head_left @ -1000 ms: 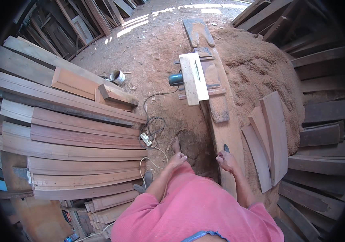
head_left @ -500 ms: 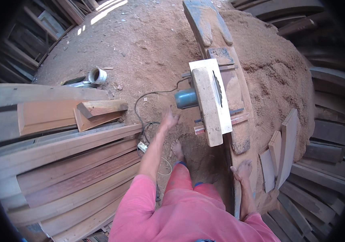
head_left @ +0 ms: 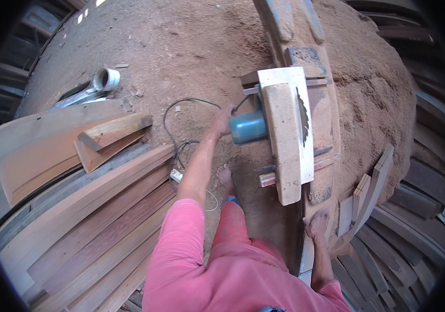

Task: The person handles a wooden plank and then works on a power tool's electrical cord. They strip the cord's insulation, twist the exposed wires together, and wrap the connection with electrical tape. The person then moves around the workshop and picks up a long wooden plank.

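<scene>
On the left, many long boards (head_left: 95, 203) lie side by side, with a short chunk of wood (head_left: 121, 128) near their far end. A round tub (head_left: 106, 79) is on the dirt past them. A dark cord (head_left: 166, 117) loops near a white power strip (head_left: 176, 176). The left hand (head_left: 223, 120) is at the back end of the blue-green motor (head_left: 248, 128) of a saw; I can't tell if it grips. The saw sits at the left side of a long bench plank (head_left: 324, 132). Its toothed blade (head_left: 303, 117) pokes through a white plate (head_left: 308, 156), beside a thick wood bar (head_left: 281, 143). The right hand (head_left: 317, 224) rests on the plank's near part; I can't tell if its fingers squeeze. Right of that are sawdust (head_left: 370, 99) and leaning boards (head_left: 372, 190).
</scene>
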`<state>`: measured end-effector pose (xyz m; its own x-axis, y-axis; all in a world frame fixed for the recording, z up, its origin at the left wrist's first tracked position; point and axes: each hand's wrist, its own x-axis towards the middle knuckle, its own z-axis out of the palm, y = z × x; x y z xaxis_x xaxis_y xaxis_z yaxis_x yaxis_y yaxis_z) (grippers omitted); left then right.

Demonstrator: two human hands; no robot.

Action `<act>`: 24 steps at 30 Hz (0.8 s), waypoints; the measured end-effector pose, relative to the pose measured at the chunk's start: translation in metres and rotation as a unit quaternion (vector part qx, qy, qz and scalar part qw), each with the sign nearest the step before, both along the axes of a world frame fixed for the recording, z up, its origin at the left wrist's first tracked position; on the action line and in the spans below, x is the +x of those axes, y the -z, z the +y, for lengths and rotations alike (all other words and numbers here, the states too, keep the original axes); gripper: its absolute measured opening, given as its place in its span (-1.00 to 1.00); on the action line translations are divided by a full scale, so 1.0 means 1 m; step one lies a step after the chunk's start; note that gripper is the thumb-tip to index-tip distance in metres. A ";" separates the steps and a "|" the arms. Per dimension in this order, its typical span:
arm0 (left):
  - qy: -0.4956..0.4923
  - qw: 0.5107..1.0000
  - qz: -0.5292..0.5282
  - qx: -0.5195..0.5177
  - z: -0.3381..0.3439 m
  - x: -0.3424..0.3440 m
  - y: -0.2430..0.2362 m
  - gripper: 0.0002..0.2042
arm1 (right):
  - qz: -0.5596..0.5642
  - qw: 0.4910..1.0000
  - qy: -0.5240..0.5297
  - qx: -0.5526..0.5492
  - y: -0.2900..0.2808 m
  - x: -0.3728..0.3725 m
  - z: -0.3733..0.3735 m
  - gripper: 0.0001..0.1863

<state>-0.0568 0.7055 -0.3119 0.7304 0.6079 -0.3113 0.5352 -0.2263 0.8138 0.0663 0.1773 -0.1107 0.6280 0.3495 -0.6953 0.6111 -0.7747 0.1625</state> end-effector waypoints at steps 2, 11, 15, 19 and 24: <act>0.029 0.994 0.109 0.011 -0.026 -0.044 -0.020 -0.56 | 0.005 1.000 -0.008 -0.026 -0.001 0.002 0.005 0.06; -0.032 0.960 0.265 -0.085 -0.146 -0.239 -0.076 -0.66 | 0.017 0.998 0.032 -0.058 0.010 0.000 -0.007 0.08; -0.195 0.953 0.157 -0.171 -0.168 -0.237 -0.133 -0.77 | 0.077 0.989 -0.001 -0.128 -0.048 0.013 0.053 -0.30; -0.388 0.755 -0.157 -0.505 -0.190 -0.211 -0.208 -0.80 | 0.203 0.977 -0.063 -0.009 -0.094 -0.025 0.104 -0.45; -0.416 0.561 -0.339 -0.631 -0.220 -0.147 -0.293 -0.68 | 0.307 0.807 -0.202 0.461 -0.048 -0.136 0.137 -0.28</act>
<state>-0.2039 0.4853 -0.0187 0.5681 0.4343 -0.6990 -0.4998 0.8569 0.1262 -0.0698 0.3142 -0.0632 -0.0315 0.9868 -0.1587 0.5896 -0.1099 -0.8002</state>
